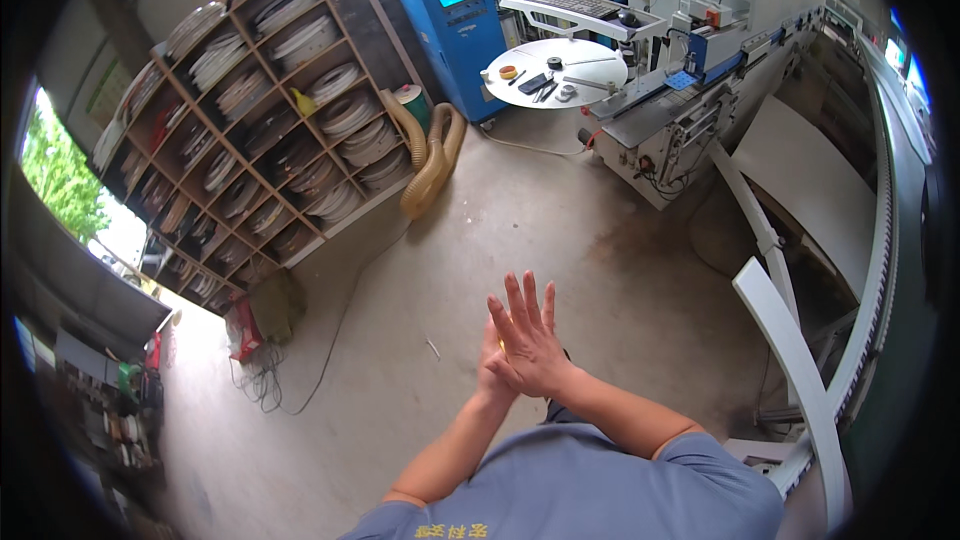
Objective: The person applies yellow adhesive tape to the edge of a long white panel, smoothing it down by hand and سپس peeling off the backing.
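My hands are together in front of my body, above the floor. My right hand (532, 348) is in front, its fingers stretched out and spread, and I see nothing gripped in them. Behind it and pressed against its palm side is my left hand (490, 372), mostly covered, so how its fingers are bent is hidden. A tiny yellow spot (502, 345) shows between the two hands, too small to name.
Shelving (300, 105) with coiled strips stands at the left, beside a tan flexible hose (430, 180) and a blue cabinet (455, 50). A round white table (510, 90) holds small items. Machinery (640, 130) fills the right, near a curved white strip (785, 345). A cable (345, 315) crosses the floor.
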`<state>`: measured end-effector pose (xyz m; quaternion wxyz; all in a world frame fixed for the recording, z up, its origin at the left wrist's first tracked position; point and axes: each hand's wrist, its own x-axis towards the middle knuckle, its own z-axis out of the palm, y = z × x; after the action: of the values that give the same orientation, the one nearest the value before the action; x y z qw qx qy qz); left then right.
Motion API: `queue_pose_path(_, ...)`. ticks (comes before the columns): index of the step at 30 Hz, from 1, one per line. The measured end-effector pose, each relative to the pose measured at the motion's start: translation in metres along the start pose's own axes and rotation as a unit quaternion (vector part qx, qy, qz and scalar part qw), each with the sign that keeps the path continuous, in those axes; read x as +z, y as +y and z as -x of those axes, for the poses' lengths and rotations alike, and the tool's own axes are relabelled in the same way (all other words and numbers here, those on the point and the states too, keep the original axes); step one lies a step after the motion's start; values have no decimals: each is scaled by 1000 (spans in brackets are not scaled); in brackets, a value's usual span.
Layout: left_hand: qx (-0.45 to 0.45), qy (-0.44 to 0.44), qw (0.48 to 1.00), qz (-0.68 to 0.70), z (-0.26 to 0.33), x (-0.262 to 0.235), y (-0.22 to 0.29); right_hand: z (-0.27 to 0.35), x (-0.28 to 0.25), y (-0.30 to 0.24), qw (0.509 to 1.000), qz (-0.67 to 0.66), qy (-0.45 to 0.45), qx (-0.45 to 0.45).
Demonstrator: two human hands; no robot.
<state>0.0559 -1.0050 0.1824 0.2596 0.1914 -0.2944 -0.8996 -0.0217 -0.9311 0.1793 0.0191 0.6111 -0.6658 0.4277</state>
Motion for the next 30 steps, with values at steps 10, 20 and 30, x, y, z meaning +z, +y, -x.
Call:
queue_pose_path(10,7,86,986,-146,-357,-74,122,-165,-5,264,975,-67,-105,182)
queue_pose_path(20,39,104,948,-299,-797,-105,146,-320,-8,503,934,-4,-2,357)
queue_pose_path(30,8,-25,674,-738,-1060,-94,171,-526,48,687,849,13,-9,528)
